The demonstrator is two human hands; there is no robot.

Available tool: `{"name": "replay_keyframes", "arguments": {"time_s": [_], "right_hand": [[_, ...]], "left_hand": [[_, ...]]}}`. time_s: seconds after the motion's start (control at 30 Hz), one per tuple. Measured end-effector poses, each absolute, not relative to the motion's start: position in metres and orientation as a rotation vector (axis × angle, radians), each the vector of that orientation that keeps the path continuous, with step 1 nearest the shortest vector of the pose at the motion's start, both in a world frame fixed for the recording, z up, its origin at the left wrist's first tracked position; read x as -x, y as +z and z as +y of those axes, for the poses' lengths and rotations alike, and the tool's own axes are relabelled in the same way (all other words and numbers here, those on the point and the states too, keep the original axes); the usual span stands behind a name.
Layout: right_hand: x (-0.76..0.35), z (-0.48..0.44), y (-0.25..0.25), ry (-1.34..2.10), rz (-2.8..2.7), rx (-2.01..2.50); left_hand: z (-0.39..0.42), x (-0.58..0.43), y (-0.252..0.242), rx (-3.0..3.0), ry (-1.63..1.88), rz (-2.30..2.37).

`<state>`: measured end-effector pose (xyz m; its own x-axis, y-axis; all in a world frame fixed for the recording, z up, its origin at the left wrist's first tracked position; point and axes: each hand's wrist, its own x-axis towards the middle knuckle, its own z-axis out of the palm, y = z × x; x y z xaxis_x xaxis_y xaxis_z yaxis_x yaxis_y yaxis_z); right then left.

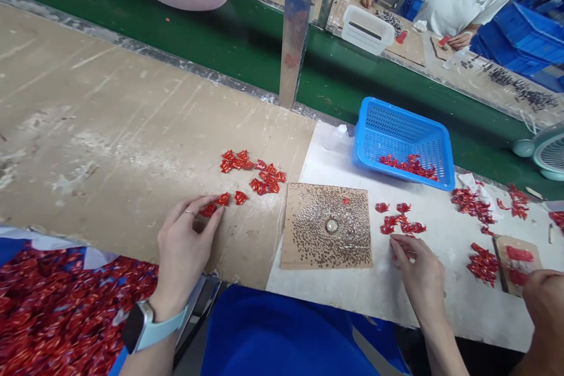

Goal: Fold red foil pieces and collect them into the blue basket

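Note:
My left hand (183,244), with a watch on its wrist, lies on the brown bench. Its thumb and forefinger pinch a small red folded piece (207,210) at the near end of a scattered group of red pieces (253,171). My right hand (418,273) rests on the white sheet (440,305). Its fingers are pressed together just below a small cluster of red pieces (400,224), and a sliver of red shows under them. Between my hands lies a brown pad (326,226) covered in tiny dots, with a round stud at its middle.
A blue basket (403,141) holding red pieces stands behind the white sheet. More red pieces (476,205) lie to the right, and a heap of them (53,311) is at lower left. Another person's arm (544,305) is at the right edge. A person in white works across the green belt (247,41).

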<state>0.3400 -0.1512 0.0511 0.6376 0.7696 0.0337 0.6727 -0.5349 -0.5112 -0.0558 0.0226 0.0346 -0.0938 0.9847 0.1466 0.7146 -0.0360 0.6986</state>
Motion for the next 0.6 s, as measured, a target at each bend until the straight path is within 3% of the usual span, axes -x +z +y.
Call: {"name": "replay_keyframes", "arguments": {"time_s": [0.6], "right_hand": [[-0.334, -0.146, 0.059, 0.287, -1.116, 2.370]], "left_hand": [[-0.018, 0.016, 0.050, -1.201, 0.999, 1.566]]}}
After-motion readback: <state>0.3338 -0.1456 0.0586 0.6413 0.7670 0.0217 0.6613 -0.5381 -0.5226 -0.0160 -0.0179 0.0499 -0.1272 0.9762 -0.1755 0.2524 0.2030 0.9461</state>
